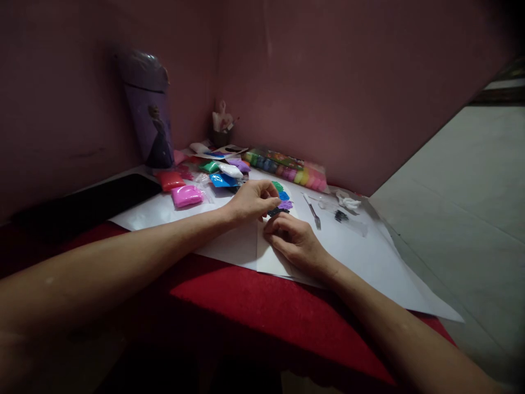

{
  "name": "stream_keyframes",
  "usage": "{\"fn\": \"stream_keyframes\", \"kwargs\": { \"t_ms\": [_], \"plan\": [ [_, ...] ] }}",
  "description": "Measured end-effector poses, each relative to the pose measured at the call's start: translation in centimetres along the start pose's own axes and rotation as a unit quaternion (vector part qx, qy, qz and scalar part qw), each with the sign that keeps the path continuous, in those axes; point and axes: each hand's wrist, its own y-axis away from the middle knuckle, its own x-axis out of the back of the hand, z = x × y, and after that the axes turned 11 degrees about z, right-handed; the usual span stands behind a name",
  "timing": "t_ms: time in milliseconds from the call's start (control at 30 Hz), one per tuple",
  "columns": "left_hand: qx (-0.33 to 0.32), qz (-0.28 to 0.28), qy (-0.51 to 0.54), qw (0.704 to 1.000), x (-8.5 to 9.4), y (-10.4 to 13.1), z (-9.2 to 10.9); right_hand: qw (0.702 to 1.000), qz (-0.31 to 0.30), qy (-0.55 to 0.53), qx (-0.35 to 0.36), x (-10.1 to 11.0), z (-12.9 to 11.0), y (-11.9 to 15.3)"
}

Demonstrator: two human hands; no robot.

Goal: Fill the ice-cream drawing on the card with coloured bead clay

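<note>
A cream card (pixel 275 257) lies on white paper, with green, blue, purple and black patches of modelling clay (pixel 284 196) at its upper part. My left hand (pixel 255 200) hovers over the left side of these patches, thumb and forefinger pinched together. Just below the black patch, my right hand (pixel 296 241) rests on the card with its fingers curled in and closed. Whatever either hand pinches is hidden or too small to name. Right of the clay lies a small fork (pixel 315 214).
Clay packets, including a pink one (pixel 187 196) and a red one (pixel 169 180), lie at the left. Behind them stand a purple bag (pixel 150 120) and a cup of tools (pixel 221 134). A long multicoloured pack (pixel 287 168) lies along the wall; clear plastic (pixel 356 225) lies right.
</note>
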Motion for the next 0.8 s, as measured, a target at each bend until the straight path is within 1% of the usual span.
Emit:
{"fn": "stream_keyframes", "kwargs": {
  "t_ms": [333, 533, 633, 800],
  "plan": [
    [-0.003, -0.016, -0.012, 1.000, -0.1, 0.1, 0.3, 1.000, -0.002, 0.001, 0.008, 0.1, -0.2, 0.1],
    [-0.005, -0.015, -0.022, 1.000, 0.0, 0.0, 0.1, 1.000, -0.005, 0.009, 0.019, 0.1, -0.2, 0.1],
    [-0.023, -0.012, -0.039, 0.999, -0.1, -0.2, -0.3, 1.000, -0.008, 0.012, 0.022, 0.1, -0.2, 0.0],
    [-0.080, 0.002, -0.094, 0.992, -0.1, -0.3, -0.9, 0.999, -0.009, 0.020, 0.024, 0.1, -0.2, 0.1]
  ]
}}
